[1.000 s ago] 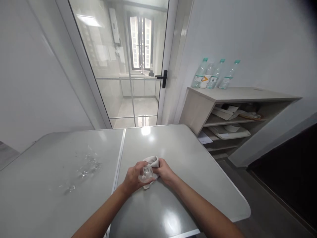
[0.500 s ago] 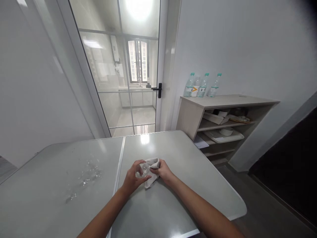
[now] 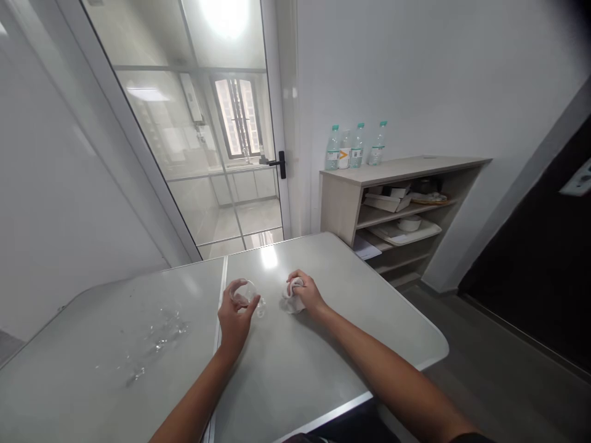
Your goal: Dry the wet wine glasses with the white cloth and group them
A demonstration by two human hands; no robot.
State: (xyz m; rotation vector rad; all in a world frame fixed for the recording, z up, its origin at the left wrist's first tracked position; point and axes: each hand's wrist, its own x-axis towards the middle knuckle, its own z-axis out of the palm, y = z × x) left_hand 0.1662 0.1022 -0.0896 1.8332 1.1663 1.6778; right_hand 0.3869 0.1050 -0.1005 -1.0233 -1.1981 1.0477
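My left hand (image 3: 234,314) is closed around the bowl of a clear stemmed glass (image 3: 249,291), thumb on the near side and fingers on the far side. The glass is tilted, with its stem and foot toward the right, just above the table (image 3: 286,369). To the right, my right hand (image 3: 308,291) grips a bunched white cloth (image 3: 292,300) on or close to the tabletop. A gap separates the cloth from the glass.
Water or clear shiny bits (image 3: 159,338) lie scattered on the table's left half, past a metal seam (image 3: 220,301). A shelf unit (image 3: 341,203) behind the right edge carries several plastic bottles (image 3: 355,147). A glass door (image 3: 221,203) stands beyond the table.
The cloth has come away from the glass. My hands have moved apart, the left one carrying the glass leftward, and the cloth is now bunched in my right hand. The view has turned slightly right.
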